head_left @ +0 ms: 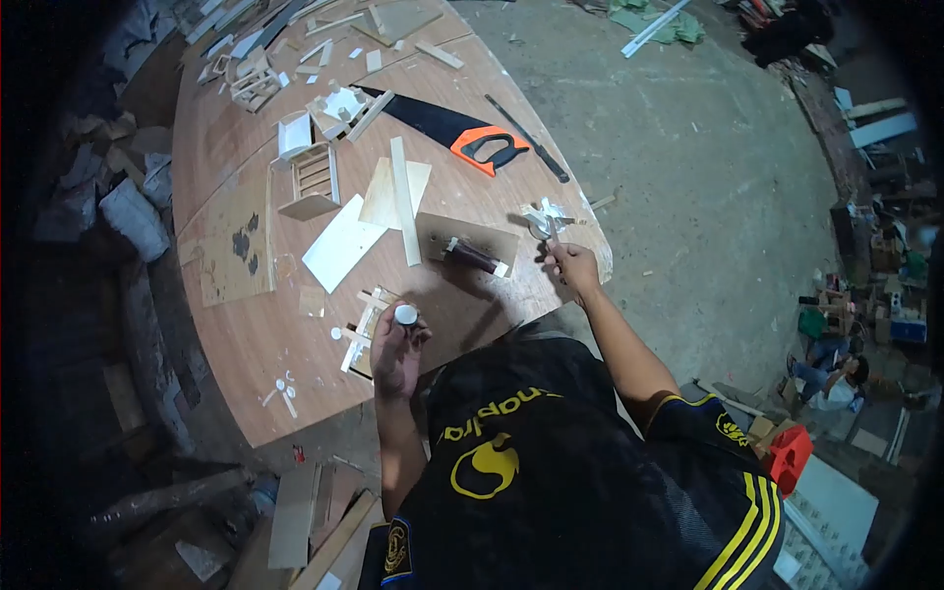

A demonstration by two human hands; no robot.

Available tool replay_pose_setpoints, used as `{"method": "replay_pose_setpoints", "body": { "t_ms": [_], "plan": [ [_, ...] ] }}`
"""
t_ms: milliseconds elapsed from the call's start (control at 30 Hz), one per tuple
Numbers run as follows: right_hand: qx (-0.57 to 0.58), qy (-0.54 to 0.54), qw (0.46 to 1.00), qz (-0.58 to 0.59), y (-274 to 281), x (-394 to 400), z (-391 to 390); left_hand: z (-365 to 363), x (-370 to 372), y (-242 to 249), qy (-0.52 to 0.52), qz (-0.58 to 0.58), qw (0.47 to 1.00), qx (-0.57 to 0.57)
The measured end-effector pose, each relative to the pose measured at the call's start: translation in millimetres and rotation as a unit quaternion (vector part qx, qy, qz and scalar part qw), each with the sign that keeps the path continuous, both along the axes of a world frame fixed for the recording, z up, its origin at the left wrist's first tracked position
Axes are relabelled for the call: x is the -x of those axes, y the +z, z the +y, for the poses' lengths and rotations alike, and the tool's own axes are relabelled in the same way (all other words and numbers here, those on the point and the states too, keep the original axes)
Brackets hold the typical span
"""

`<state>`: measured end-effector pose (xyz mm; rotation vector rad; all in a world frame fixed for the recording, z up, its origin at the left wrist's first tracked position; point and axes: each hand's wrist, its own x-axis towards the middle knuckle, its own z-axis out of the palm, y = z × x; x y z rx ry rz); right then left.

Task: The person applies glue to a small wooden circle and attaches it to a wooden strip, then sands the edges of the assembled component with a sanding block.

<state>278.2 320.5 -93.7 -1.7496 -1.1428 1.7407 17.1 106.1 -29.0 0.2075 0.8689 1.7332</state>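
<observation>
Pinched in the fingers of my left hand [397, 359] is a small round white disc [406, 315], held above the table's near edge. Just left of that hand lies a small wooden frame piece [365, 329] with a white round end. My right hand [573, 267] grips a thin stick [553, 234], its tip down in a crumpled white wrapper with white paste [544, 218] near the table's right edge. Between the hands, a dark cylinder with pale ends [476, 258] rests on a brown board [442, 236].
A handsaw with an orange handle [487, 147] and a long thin tool [531, 140] lie farther back on the wooden table [221, 334]. Small wooden models [313, 179], a white panel [342, 244] and a wood strip [404, 202] lie leftward. Another person [831, 379] sits at far right.
</observation>
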Motion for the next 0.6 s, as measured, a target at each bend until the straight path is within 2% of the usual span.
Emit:
{"method": "replay_pose_setpoints", "body": {
  "t_ms": [33,100,167,267,333,367,400,433,467,533,600],
  "plan": [
    [-0.001,-0.01,1.0,0.025,2,-3,1,5,-6,6,-0.019,-0.007,0.999,-0.029],
    [0.003,-0.01,0.997,0.07,10,-8,2,14,-16,16,-0.014,-0.024,1.0,-0.01],
    [0.015,-0.019,0.998,0.057,45,-10,-7,25,-23,27,-0.014,-0.012,1.0,-0.01],
    [-0.035,-0.041,0.992,0.118,72,-15,-27,39,-28,52,-0.014,0.028,0.999,-0.013],
    [-0.193,0.023,0.974,0.116,93,-17,-35,46,-34,66,-0.035,0.03,0.998,-0.043],
    [-0.194,0.028,0.973,0.118,105,-14,-37,48,-36,69,-0.031,0.032,0.998,-0.048],
    [-0.336,0.103,0.931,0.099,119,-8,-39,50,-39,72,-0.028,0.032,0.998,-0.052],
    [-0.47,0.175,0.861,0.078,134,-1,-40,51,-43,76,-0.026,0.051,0.997,-0.052],
    [-0.475,0.177,0.858,0.079,154,9,-38,53,-45,80,-0.024,0.072,0.996,-0.051],
    [-0.595,0.28,0.75,0.071,186,32,-32,56,-50,94,-0.003,0.07,0.995,-0.073],
    [-0.601,0.3,0.737,0.079,192,47,-26,53,-53,105,0.022,0.07,0.993,-0.089]
  ]
}}
